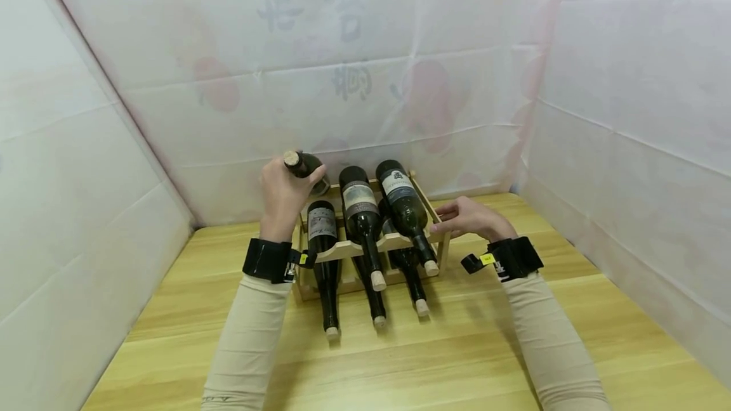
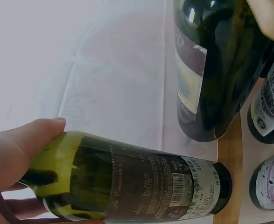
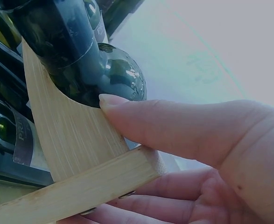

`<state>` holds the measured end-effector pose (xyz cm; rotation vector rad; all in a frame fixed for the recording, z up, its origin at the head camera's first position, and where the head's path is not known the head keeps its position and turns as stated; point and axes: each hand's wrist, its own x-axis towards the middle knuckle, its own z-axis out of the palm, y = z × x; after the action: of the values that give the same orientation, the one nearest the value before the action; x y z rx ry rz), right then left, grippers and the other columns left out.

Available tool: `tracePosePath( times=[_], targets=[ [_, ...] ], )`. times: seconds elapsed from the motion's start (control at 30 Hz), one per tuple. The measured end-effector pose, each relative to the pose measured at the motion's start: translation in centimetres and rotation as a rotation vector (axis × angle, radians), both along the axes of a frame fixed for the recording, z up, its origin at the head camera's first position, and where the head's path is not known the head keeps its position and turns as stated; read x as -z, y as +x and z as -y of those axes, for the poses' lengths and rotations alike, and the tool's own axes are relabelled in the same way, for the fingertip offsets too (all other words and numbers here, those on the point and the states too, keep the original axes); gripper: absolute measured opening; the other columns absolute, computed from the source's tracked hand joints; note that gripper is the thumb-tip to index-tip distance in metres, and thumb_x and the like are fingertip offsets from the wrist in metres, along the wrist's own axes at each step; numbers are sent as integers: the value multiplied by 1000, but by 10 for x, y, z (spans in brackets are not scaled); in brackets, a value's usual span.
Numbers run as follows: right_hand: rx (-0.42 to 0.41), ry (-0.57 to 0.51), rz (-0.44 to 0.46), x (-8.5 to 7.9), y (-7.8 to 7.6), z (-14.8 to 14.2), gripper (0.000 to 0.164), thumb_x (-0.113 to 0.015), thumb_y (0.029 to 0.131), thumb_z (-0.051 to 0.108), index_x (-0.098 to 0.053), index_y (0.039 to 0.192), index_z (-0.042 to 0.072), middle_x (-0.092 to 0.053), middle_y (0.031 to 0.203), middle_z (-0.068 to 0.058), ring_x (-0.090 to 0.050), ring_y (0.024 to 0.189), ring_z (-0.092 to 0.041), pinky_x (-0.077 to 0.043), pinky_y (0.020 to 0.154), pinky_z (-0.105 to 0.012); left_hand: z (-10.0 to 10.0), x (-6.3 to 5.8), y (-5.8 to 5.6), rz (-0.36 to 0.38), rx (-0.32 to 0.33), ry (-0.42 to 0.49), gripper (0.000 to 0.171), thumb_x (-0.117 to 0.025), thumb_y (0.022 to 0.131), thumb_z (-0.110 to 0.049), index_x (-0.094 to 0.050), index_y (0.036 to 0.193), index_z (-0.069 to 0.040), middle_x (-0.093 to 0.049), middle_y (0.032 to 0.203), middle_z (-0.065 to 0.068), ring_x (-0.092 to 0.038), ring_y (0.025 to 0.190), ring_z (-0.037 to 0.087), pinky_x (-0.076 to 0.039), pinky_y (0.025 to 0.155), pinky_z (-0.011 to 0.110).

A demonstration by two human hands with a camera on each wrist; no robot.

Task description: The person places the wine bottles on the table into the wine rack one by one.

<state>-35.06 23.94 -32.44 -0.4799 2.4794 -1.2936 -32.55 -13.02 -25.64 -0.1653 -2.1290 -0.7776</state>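
Note:
My left hand (image 1: 282, 198) holds a dark green wine bottle (image 2: 141, 182) around its shoulder, cork end toward me, at the upper left of a wooden wine rack (image 1: 339, 250). In the left wrist view the bottle's base meets or overlaps a wooden rail; contact cannot be told. At the rack's right side, my right hand (image 1: 471, 217) grips the frame, its thumb (image 3: 127, 114) over the curved rail and its fingers beneath the side bar. A middle bottle (image 1: 360, 198) and a right bottle (image 1: 400, 195) lie on the upper tier, necks sloping toward me.
Lower down, a left bottle (image 1: 322, 224) and two others partly hidden by the upper tier poke their corked necks out in front. The rack stands on a wood-grain table (image 1: 388, 366). Pale printed sheets (image 1: 371, 37) hang behind and at both sides.

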Motion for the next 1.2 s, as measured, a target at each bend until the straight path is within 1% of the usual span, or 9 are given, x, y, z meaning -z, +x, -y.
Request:
tracePosePath(
  times=[0.13, 0.27, 0.37, 0.53, 0.73, 0.93, 1.0, 1.1, 1.2],
  targets=[
    [3, -12, 13, -1, 0, -1, 79, -75, 82, 30, -40, 140, -10, -51, 131, -29, -62, 102, -28, -54, 81, -38, -1, 2, 9, -11, 39, -22, 46, -81, 75, -34, -71, 110, -6, -70, 100, 15, -65, 85, 29, -52, 75, 46],
    [-8, -20, 18, -2, 0, -1, 78, -75, 82, 30, -40, 139, -10, -53, 129, -28, -63, 99, -26, -53, 82, -39, -1, 6, 15, -69, 84, -43, 29, -80, 77, -28, -73, 97, -9, -71, 89, 10, -65, 79, 25, -50, 73, 47],
    [-7, -28, 19, -2, -1, -2, 75, -75, 83, 28, -42, 138, -9, -55, 127, -26, -64, 98, -26, -54, 81, -39, -1, 10, 18, -111, 112, -74, 23, -76, 80, -26, -73, 94, -8, -71, 83, 9, -64, 71, 24, -49, 66, 46],
    [-1, -41, 37, 2, -2, 0, 73, -76, 82, 27, -45, 137, -8, -57, 126, -24, -64, 99, -27, -54, 81, -39, 0, 22, 21, -147, 100, -109, 29, -66, 85, -21, -71, 103, 1, -69, 81, 17, -64, 61, 28, -52, 56, 45],
    [1, -10, 16, 4, -1, 3, 74, -74, 83, 26, -42, 139, -10, -49, 133, -30, -57, 111, -34, -54, 81, -39, 1, 41, 28, -207, 135, -155, 37, -61, 84, -19, -67, 108, 9, -69, 91, 25, -67, 72, 37, -55, 60, 49],
    [6, -14, 10, 3, -3, 3, 72, -74, 84, 25, -41, 139, -10, -49, 133, -29, -58, 110, -33, -54, 80, -38, -2, 58, 36, -257, 99, -258, 46, -60, 84, -21, -62, 116, 12, -62, 111, 32, -65, 87, 43, -54, 61, 53],
    [3, -16, 11, 3, -4, 3, 72, -73, 84, 25, -41, 139, -10, -49, 134, -29, -57, 111, -33, -54, 80, -38, -3, 63, 39, -255, 81, -278, 48, -60, 84, -22, -61, 118, 12, -60, 115, 32, -63, 92, 44, -54, 62, 54],
    [-7, -22, 15, 3, -4, 3, 70, -73, 85, 23, -42, 138, -10, -52, 130, -28, -60, 106, -31, -54, 80, -38, -5, 69, 44, -240, 70, -282, 49, -60, 84, -23, -61, 119, 11, -60, 117, 31, -63, 92, 43, -54, 60, 55],
    [-9, -31, 21, 4, -5, 3, 69, -73, 85, 24, -43, 138, -9, -56, 127, -25, -64, 98, -27, -54, 81, -39, -7, 73, 48, -229, 48, -304, 51, -59, 84, -26, -61, 119, 10, -60, 119, 29, -63, 95, 43, -51, 75, 58]
  ],
)
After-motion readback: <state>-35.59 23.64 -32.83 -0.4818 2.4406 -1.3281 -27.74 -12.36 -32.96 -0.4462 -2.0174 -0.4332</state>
